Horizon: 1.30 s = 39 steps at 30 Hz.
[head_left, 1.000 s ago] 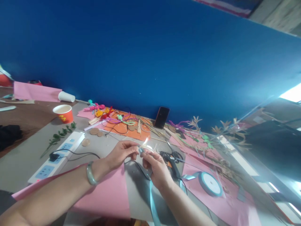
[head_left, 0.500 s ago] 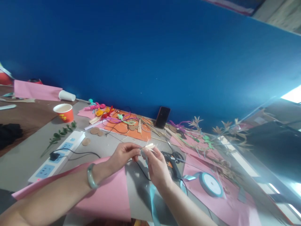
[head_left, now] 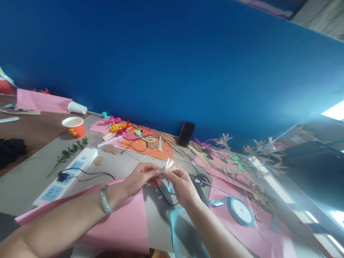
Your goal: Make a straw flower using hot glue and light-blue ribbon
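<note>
Between my two hands is a small pale flower (head_left: 170,166) with narrow cream petals fanned upward. My left hand (head_left: 145,176), with a jade bangle on its wrist, pinches the flower's base from the left. The fingers of my right hand (head_left: 182,184) are closed on the flower from the right. Light-blue ribbon (head_left: 176,229) hangs beneath my right hand and runs down to the table's front. To the right, a ribbon spool (head_left: 242,211) lies on pink paper.
A power strip (head_left: 66,179), a leafy sprig (head_left: 68,152) and a paper cup (head_left: 73,127) stand at the left. Behind the hands, a phone (head_left: 186,134) leans on the blue wall near craft pieces on orange paper (head_left: 163,152). Scissors (head_left: 203,179) lie right of my hands.
The flower has turned, and its petals now point upward and spread wider. My right hand has shifted slightly right, and the ribbon beneath it shows more.
</note>
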### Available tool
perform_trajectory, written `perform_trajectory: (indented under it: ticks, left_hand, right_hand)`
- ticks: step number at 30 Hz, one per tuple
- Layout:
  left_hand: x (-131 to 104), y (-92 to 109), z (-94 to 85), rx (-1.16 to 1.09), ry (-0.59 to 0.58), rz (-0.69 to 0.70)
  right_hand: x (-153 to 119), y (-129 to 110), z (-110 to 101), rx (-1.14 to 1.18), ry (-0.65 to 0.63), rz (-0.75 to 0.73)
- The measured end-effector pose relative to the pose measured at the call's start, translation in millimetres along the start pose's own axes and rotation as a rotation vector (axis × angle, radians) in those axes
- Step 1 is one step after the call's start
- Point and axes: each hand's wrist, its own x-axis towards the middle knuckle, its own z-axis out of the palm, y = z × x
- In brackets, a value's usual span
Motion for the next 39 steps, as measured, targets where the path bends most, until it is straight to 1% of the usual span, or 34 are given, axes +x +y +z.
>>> perform_trajectory:
  ticks: [7,10,18,24,28,32,34,37,39]
  left_hand:
    - [2,-1,-2.7,-0.065,-0.007,-0.064]
    - [2,-3,-4.0,-0.057,0.003,-0.074]
    - [3,-4,-6.3,0.012,0.0,-0.081]
    - [4,-6,-8.8,0.106,-0.003,-0.063]
    - [5,-8,-10.1,0.129,-0.008,-0.061]
    - [4,-4,-6.9,0.133,0.036,-0.032]
    - [3,0,-4.4,0.118,0.055,-0.033]
    - [2,5,-1.8,0.095,0.066,-0.035]
    - [2,6,-1.5,0.098,0.067,-0.037]
  right_hand:
    - [5,-5,-9,-0.09,-0.073,0.039]
    - [6,-7,-9,-0.116,-0.069,0.052]
    - [7,-12,-7,-0.154,-0.067,0.038]
    - [6,-17,-5,-0.202,-0.11,0.035]
    - [8,-17,-6,-0.221,-0.141,0.031]
    - [10,-15,-9,-0.22,-0.136,0.063]
    - [11,-13,-10,-0.195,-0.112,0.063]
    - [10,-13,-9,-0.184,-0.072,0.01]
    - [9,-15,-7,-0.192,-0.075,-0.02]
